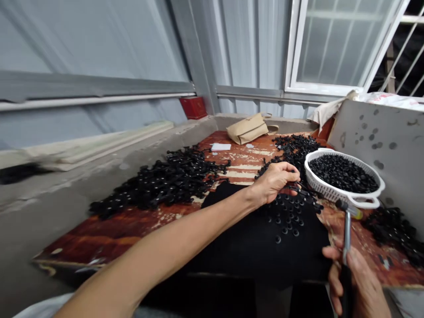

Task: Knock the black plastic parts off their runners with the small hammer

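Observation:
My left hand (275, 182) reaches over the middle of the table with thumb and fingers pinched together. A small black piece, apparently one of the thin black parts from the heap, is between them; its exact kind is hard to make out. Below it, several small round black pieces (290, 221) with pale rims lie spread on a black mat (261, 247). My right hand (359, 276) is wrapped round the handle of a small hammer (347, 234). The hammer stands upright near the table's right front, its head black on one side and yellow on the other.
A white basket (331, 187) full of small black discs stands at the right. Heaps of black parts lie at the left (165, 181), back (294, 150) and right edge (394, 234). A beige bag (248, 128), a white card (221, 146) and a red box (193, 107) are at the back.

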The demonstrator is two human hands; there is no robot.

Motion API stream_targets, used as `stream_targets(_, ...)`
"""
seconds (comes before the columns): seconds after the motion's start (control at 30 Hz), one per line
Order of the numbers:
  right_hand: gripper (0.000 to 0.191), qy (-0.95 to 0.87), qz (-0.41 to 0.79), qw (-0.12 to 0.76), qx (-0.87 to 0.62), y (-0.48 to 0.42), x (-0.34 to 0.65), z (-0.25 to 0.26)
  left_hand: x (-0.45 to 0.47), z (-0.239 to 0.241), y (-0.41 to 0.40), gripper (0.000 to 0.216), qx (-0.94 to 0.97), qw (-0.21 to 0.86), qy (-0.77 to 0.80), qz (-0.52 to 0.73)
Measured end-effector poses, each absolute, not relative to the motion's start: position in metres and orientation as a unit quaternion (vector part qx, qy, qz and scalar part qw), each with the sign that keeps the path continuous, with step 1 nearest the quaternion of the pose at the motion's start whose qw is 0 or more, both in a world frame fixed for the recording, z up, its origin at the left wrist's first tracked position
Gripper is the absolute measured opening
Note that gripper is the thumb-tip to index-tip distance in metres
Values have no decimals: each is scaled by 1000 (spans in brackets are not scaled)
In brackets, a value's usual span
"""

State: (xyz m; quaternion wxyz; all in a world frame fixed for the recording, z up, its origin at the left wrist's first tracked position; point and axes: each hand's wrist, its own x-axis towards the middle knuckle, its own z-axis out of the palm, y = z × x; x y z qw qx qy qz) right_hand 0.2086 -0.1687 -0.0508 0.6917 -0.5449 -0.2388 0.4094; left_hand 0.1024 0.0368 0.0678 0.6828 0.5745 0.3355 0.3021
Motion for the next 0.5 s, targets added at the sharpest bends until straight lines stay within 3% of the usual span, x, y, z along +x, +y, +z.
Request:
stream_targets(0.3,34,-218,364,747,-511,-157,224,-32,144,41,-8,7,667,688,198,205)
stream_targets(0.5,42,-195,361,746,-525,-159,234,-37,150,25,4,12,797,499,257,222)
